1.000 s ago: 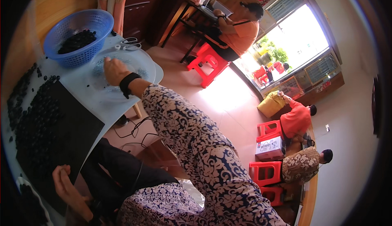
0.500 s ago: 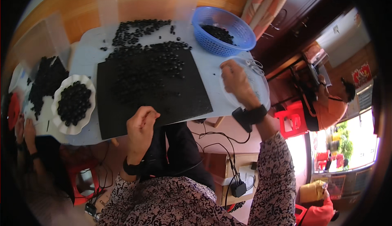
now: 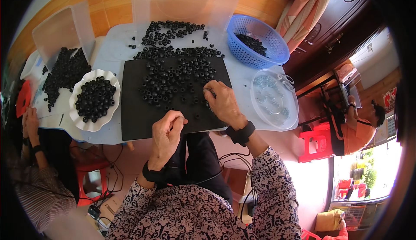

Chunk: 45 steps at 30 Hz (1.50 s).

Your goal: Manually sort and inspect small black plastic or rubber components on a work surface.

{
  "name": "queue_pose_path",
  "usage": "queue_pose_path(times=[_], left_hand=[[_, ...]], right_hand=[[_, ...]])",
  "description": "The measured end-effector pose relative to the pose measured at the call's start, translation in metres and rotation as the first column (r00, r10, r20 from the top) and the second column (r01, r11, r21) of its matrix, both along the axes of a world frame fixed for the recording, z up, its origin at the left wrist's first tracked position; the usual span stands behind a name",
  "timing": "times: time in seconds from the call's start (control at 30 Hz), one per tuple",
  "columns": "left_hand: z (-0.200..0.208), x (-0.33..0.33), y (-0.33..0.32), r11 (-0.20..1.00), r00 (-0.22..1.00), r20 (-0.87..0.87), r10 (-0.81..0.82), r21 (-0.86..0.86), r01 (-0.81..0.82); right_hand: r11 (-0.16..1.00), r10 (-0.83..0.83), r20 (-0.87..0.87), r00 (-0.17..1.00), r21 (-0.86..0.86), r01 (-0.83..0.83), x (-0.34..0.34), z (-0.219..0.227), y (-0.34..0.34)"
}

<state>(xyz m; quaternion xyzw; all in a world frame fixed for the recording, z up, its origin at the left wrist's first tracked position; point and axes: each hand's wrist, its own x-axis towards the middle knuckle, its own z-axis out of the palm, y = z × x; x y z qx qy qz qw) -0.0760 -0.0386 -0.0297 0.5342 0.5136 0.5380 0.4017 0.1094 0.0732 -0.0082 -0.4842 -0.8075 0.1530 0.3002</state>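
My left hand (image 3: 167,137) is at the front edge of a black mat (image 3: 134,110), thumb and forefinger pressed together; anything between them is too small to make out. Over the mat's right side, my right hand (image 3: 224,104) has its fingers curled down and closed, and what they hold is hidden. Loose black beads (image 3: 173,77) with holes cover the middle and far part of the mat, some just beside my right fingers. A white scalloped bowl (image 3: 73,112) full of similar black beads stands left of the mat.
A blue basket (image 3: 260,51) holding black beads stands at the far right. Nearer lies a round clear tray (image 3: 273,118) with small clear pieces and scissors (image 3: 287,83). Translucent panels (image 3: 190,6) stand behind. At left are a co-worker's hands (image 3: 31,123) and another bead pile (image 3: 67,73).
My right hand has moved left from the clear tray onto the mat, close to the beads. My left hand stays pinched near the mat's front edge. The whole view has shifted.
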Motion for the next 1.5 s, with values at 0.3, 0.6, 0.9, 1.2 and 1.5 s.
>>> queue_pose_path(times=[0.3, 0.6, 0.9, 1.2, 1.5], left_hand=[[-0.004, 0.000, 0.001, 1.000, 1.000, -0.012, 0.003, 0.029, -0.003], [-0.006, 0.005, 0.004, 0.987, 0.997, -0.023, 0.079, 0.143, -0.075], [-0.005, 0.001, 0.001, 0.999, 0.999, -0.040, 0.023, 0.027, -0.022], [-0.001, 0.005, 0.001, 0.990, 0.998, 0.027, 0.061, 0.124, -0.064], [0.005, -0.002, -0.002, 1.000, 1.000, -0.028, -0.002, 0.023, 0.003]], right_hand=[[0.951, -0.120, -0.454, 0.883, -0.309, -0.029, 0.025, -0.012, -0.009], [0.967, -0.086, -0.511, 0.855, -0.249, -0.051, 0.025, -0.016, -0.002], [0.988, -0.056, -0.364, 0.930, -0.152, 0.000, 0.022, -0.009, -0.020], [0.974, 0.161, 0.045, 0.986, 0.156, -0.166, -0.001, 0.009, -0.026], [0.995, 0.090, -0.175, 0.980, -0.024, -0.096, -0.012, 0.021, -0.039]])
